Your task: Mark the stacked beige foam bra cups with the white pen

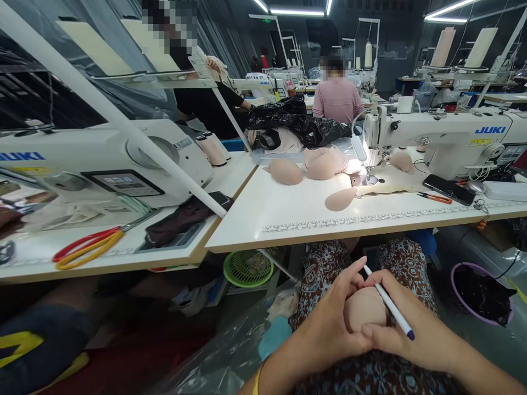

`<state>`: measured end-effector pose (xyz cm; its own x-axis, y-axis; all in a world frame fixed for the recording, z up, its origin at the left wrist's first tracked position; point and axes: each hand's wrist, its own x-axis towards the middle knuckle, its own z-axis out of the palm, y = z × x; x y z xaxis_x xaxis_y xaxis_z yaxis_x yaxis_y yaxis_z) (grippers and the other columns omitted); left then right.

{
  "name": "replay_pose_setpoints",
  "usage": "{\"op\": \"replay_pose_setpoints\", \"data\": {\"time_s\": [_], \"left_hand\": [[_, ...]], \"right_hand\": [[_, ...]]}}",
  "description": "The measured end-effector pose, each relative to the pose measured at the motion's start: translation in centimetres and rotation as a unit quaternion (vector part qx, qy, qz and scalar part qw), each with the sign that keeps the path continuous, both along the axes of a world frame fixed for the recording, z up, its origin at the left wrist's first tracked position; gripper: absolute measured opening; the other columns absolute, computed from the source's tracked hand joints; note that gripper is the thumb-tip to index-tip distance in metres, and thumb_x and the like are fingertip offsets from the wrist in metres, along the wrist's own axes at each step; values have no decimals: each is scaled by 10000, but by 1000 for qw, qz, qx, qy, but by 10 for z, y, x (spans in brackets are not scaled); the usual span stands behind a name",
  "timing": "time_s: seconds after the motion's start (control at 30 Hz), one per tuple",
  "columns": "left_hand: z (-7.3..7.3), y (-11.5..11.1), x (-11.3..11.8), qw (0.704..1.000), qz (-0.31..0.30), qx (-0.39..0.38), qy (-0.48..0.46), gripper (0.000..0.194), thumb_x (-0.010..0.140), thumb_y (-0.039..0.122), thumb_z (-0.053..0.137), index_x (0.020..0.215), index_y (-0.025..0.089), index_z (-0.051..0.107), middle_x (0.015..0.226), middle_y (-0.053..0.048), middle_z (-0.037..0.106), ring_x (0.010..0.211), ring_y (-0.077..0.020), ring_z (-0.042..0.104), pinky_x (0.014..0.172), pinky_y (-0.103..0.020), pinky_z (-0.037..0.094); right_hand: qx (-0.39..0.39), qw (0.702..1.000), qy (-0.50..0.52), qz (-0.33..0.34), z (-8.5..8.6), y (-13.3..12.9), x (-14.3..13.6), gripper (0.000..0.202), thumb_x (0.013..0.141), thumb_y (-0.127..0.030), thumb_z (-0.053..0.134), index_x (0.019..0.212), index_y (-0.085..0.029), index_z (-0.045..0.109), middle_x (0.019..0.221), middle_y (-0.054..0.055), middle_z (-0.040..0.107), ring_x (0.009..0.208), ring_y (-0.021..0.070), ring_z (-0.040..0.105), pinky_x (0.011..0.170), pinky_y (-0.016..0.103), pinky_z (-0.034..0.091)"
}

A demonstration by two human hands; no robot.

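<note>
Over my lap, a beige bra cup (365, 308) is held between both hands. My left hand (329, 315) wraps round its left side, thumb along the lower edge. From the right, my right hand (414, 323) grips the same cup, thumb in front. A white marker pen (391, 304) with a dark purple end also lies in that hand, slanting across the fingers. Palms and fingers hide part of the cup. Further up, several more beige bra cups (285, 171) lie on the white sewing table (296, 203), one of them alone near the front (340, 199).
A lit sewing machine (448, 129) stands on the table, with orange-handled snips (438, 198) and a phone (448, 189) nearby. At left are another machine (102, 159) and red-and-yellow scissors (88, 247). A green basket (248, 269) and a purple-rimmed bin (455, 269) sit below. Two people work beyond.
</note>
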<state>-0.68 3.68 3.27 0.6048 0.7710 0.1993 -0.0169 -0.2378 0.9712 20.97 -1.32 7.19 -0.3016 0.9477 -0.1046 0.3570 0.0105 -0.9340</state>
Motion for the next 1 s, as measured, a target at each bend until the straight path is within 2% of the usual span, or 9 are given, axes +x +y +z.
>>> {"op": "replay_pose_setpoints", "data": {"time_s": [0.1, 0.17, 0.27, 0.33, 0.53, 0.63, 0.77, 0.87, 1.0], "left_hand": [[-15, 0, 5, 987, 112, -51, -101, 1161, 615, 361, 1018, 1590, 435, 392, 1464, -69, 540, 1377, -309, 510, 1218, -414, 341], [-25, -4, 12, 954, 138, -163, -210, 1088, 624, 520, 987, 1565, 385, 458, 1540, -92, 514, 1460, -347, 434, 1262, -449, 280], [-30, -13, 26, 873, 44, -347, -340, 826, 796, 626, 832, 1507, 304, 564, 1532, -116, 560, 1462, -359, 456, 1262, -506, 308], [-27, -18, 33, 830, -1, -404, -385, 701, 855, 589, 793, 1458, 271, 628, 1497, -106, 608, 1476, -334, 458, 1291, -484, 276], [-22, -18, 29, 765, 18, -496, -411, 358, 948, 381, 740, 1247, 188, 783, 1367, -111, 713, 1460, -312, 502, 1313, -459, 259], [-29, -20, 24, 751, 19, -520, -406, 371, 919, 349, 779, 1251, 184, 782, 1371, -113, 712, 1455, -326, 510, 1305, -461, 286], [-48, -24, 19, 742, 29, -529, -410, 617, 904, 309, 789, 1491, 243, 611, 1417, -113, 685, 1432, -335, 540, 1295, -484, 300], [-61, -25, 12, 744, 28, -520, -419, 731, 915, 321, 764, 1587, 293, 479, 1423, -112, 682, 1395, -337, 578, 1290, -496, 302], [-63, -25, -2, 772, 1, -499, -393, 757, 931, 311, 729, 1619, 321, 413, 1393, -111, 702, 1372, -336, 599, 1282, -504, 310]], "right_hand": [[12, 992, 98, -84, -6, 3, -7, 406, 889, -385, 722, 1211, -294, 492, 1005, 2, 635, 844, 201, 603, 714, 296, 495], [34, 972, 180, -145, -12, 3, -12, 423, 902, -427, 713, 1217, -296, 462, 1000, 3, 636, 843, 201, 621, 706, 291, 523], [73, 947, 251, -187, -24, 0, -24, 460, 926, -448, 718, 1254, -313, 426, 1054, 13, 652, 909, 208, 660, 771, 298, 564], [89, 943, 254, -194, -33, -4, -33, 469, 944, -430, 714, 1282, -322, 407, 1149, 32, 645, 1000, 212, 673, 854, 311, 578], [114, 968, 110, -196, -62, -15, -36, 636, 905, -415, 762, 1404, -295, 385, 1399, 100, 551, 1238, 271, 614, 1076, 393, 508], [112, 975, 86, -171, -66, -20, -29, 703, 913, -445, 745, 1469, -291, 343, 1419, 99, 536, 1249, 273, 607, 1077, 389, 504], [152, 967, 72, -190, -59, -22, -21, 614, 965, -473, 676, 1488, -297, 407, 1426, 90, 542, 1301, 273, 575, 1114, 384, 462], [147, 945, 80, -280, -51, -19, -10, 354, 1050, -479, 538, 1341, -282, 586, 1147, 56, 650, 1069, 223, 640, 963, 335, 506], [92, 924, 157, -336, -44, -13, 5, 344, 1048, -548, 533, 1181, -248, 636, 780, -2, 614, 771, 193, 582, 744, 312, 469]]}}
